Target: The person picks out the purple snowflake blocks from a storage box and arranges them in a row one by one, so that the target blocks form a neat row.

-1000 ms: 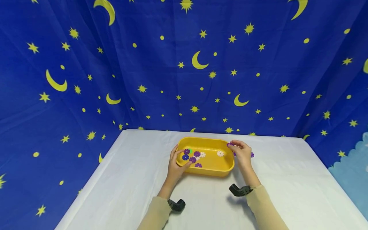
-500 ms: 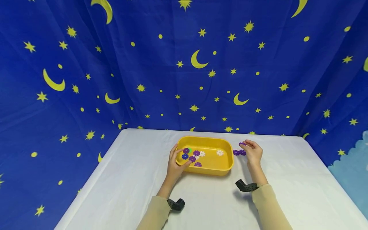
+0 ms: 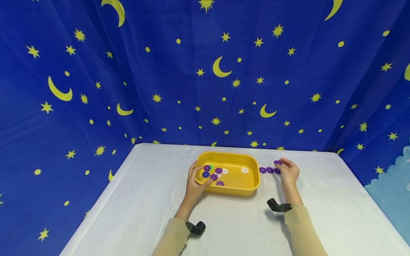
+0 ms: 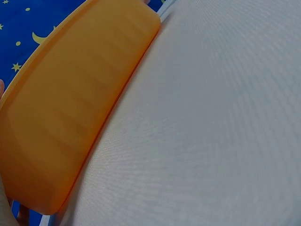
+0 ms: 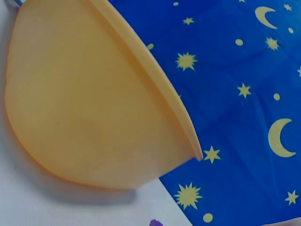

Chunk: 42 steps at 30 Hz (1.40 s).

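Note:
My left hand (image 3: pixel 194 185) grips the left end of a yellow plastic tub (image 3: pixel 230 190), thumb over the front rim and fingers at the left rim. Inside lie several flower-shaped snowflake discs: purple discs (image 3: pixel 213 177), a blue disc (image 3: pixel 205 174), white discs (image 3: pixel 245 170) and a partly covered green one. Right of the tub, my right hand (image 3: pixel 290 173) pinches a purple snowflake disc (image 3: pixel 277 162). Just below it on the table is a row of purple snowflake discs (image 3: pixel 270 170), its right end close to the fingers. The left wrist view shows the tub's outer wall (image 4: pixel 75 99).
A white cloth covers the table (image 3: pixel 237 224). Behind and at the sides hangs a blue curtain (image 3: pixel 192 89) with yellow moons and stars. The tub's end wall (image 5: pixel 89 108) fills much of the right wrist view, with a bit of purple disc (image 5: pixel 155 222) below.
My right hand has moved right, away from the tub's rim, with the purple disc, and along the row, which now shows more of its discs. The left hand stays on the tub.

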Each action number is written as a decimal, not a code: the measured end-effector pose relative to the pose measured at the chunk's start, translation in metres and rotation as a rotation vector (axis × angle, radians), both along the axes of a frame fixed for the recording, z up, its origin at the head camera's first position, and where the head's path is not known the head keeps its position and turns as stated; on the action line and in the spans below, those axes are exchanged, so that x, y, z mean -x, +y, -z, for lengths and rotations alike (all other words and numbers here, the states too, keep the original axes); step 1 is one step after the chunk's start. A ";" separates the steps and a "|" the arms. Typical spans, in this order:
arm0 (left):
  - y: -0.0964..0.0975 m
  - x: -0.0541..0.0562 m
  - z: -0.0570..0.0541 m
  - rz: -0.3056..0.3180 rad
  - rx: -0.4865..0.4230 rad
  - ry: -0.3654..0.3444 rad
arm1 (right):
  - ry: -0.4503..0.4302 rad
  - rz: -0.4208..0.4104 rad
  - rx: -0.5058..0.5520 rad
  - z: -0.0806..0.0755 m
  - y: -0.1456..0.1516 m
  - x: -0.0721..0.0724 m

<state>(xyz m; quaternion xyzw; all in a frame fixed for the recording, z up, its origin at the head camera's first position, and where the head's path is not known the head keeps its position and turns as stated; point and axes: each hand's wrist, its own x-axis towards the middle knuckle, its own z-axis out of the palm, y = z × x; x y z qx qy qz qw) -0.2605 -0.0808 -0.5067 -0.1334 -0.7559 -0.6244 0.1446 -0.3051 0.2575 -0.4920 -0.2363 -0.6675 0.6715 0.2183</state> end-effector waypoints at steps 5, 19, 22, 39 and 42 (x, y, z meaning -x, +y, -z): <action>-0.001 0.001 0.002 0.004 -0.003 -0.005 | -0.002 0.033 -0.018 0.005 0.005 0.000; -0.001 0.001 0.003 0.022 -0.038 -0.013 | -0.095 0.109 -0.088 0.019 0.019 -0.002; -0.001 0.001 0.002 0.022 -0.040 -0.028 | -0.095 0.131 -0.121 0.023 0.021 -0.004; -0.001 0.000 0.000 0.026 -0.034 -0.030 | -0.121 0.176 -0.216 0.022 0.026 -0.006; -0.001 0.000 0.000 0.026 -0.030 -0.028 | -0.120 0.199 -0.216 0.020 0.025 -0.006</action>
